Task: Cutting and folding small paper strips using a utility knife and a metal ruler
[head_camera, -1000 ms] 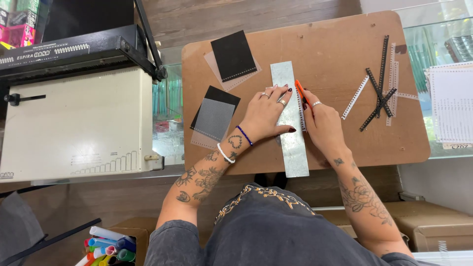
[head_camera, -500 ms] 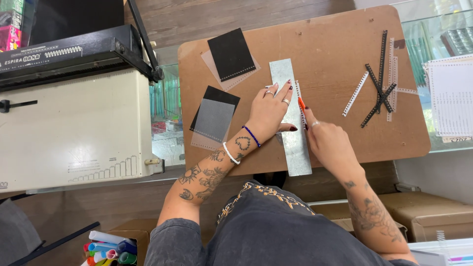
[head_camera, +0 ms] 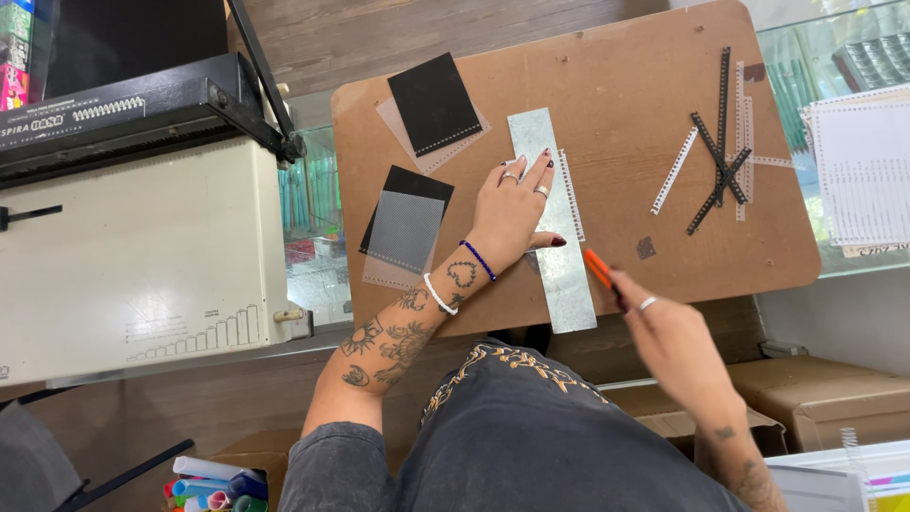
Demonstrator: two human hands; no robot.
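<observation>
My left hand (head_camera: 513, 207) presses flat, fingers spread, on a long grey metal ruler (head_camera: 569, 284) lying lengthwise on a brown wooden board (head_camera: 616, 104). A narrow white punched strip (head_camera: 572, 194) lies along the ruler's right edge. My right hand (head_camera: 668, 332) holds an orange craft knife (head_camera: 598, 269) near the board's front edge, just right of the ruler's near end, its tip close to the ruler.
Black covers with clear punched sheets lie at the upper left (head_camera: 435, 104) and left (head_camera: 406, 228) of the board. Black and white comb strips (head_camera: 720, 152) sit at the right. A cream binding machine (head_camera: 133, 256) stands left; punched paper stack (head_camera: 863, 175) right; markers (head_camera: 209, 484) below.
My right hand has drawn the orange knife down along the ruler's right edge toward me, past the strip. My left hand stays pressed on the ruler.
</observation>
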